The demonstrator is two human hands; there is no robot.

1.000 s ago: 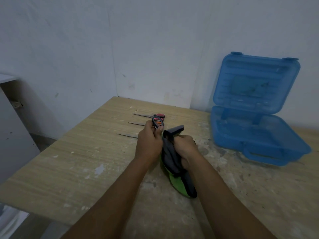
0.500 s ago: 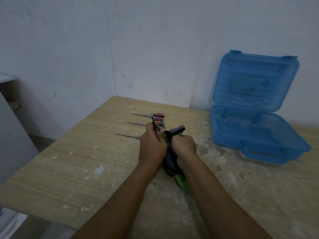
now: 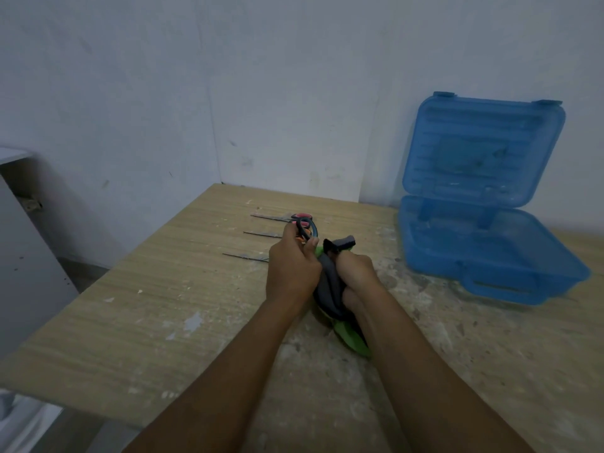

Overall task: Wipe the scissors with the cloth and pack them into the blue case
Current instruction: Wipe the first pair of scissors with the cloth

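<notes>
Your left hand (image 3: 292, 269) grips the scissors (image 3: 307, 231), your right hand (image 3: 354, 273) bunches the cloth (image 3: 328, 289) over them; squeeze hard and they may cut you

No text, label, brand, number or sign can be read anywhere. The raised lid of the blue case (image 3: 490, 122) carries a paler rectangular patch among its moulded ribs, too blurred to tell whether it bears writing. The scissors (image 3: 306, 227) and the cloth (image 3: 328, 282) show only plain colours at this sharpness.
</notes>
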